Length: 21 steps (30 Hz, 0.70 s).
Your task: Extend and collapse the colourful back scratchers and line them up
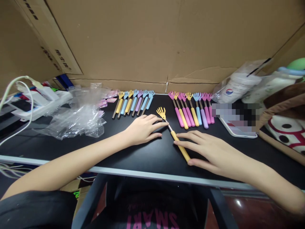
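A yellow back scratcher (pixel 181 146) lies slanted on the black desk, claw end pointing away from me, with its metal rod showing. My left hand (pixel 145 128) rests palm down to its left, fingers stretched out, the index fingertip at the rod just below the claw. My right hand (pixel 202 148) is on the other side, fingers apart, fingertips touching or very near the handle without wrapping round it. Behind are two rows of back scratchers: a left row (pixel 133 103) of yellow, blue and purple ones, and a right row (pixel 190 111) of pink, yellow, blue and purple ones.
Crumpled clear plastic bags (pixel 78 114) and a white power strip (pixel 40 103) with cables lie at the left. A phone (pixel 238 130), a bagged cup (pixel 240 87) and a patterned bag (pixel 286 130) are at the right. Cardboard (pixel 143 41) walls the back.
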{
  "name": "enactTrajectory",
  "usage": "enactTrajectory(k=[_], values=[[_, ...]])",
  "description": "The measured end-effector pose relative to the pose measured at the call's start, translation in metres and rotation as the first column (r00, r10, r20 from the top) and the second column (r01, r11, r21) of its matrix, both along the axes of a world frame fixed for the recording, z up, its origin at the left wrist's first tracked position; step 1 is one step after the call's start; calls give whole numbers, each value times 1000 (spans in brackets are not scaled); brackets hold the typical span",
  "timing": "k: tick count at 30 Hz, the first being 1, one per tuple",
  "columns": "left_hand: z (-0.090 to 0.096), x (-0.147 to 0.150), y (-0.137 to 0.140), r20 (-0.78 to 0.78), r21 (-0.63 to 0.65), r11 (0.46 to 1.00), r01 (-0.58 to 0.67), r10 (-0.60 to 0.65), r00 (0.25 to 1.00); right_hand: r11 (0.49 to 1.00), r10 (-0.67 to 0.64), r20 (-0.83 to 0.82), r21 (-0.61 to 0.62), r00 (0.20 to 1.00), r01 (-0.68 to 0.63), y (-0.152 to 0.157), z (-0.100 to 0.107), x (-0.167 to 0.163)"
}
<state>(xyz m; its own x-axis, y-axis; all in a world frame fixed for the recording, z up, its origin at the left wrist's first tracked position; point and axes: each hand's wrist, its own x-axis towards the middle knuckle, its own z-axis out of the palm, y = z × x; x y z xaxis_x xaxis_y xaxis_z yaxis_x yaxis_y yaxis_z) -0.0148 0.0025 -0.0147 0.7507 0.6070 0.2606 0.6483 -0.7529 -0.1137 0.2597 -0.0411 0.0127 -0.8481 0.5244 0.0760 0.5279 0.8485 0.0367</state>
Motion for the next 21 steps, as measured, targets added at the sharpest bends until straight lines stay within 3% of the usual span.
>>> enactTrajectory(k=[4,12,21], values=[[1,0,0,-2,-19,1000,-8,8,1000,999,34,9,-9,999,-34,-1,0,10],[-5,1,0,10,0,999,-35,35,999,979,-20,-40,204,999,28,11,-10,-4],[-6,2,1,25,-13,999,-36,36,999,936,-73,17,346,997,63,52,-11,-23]])
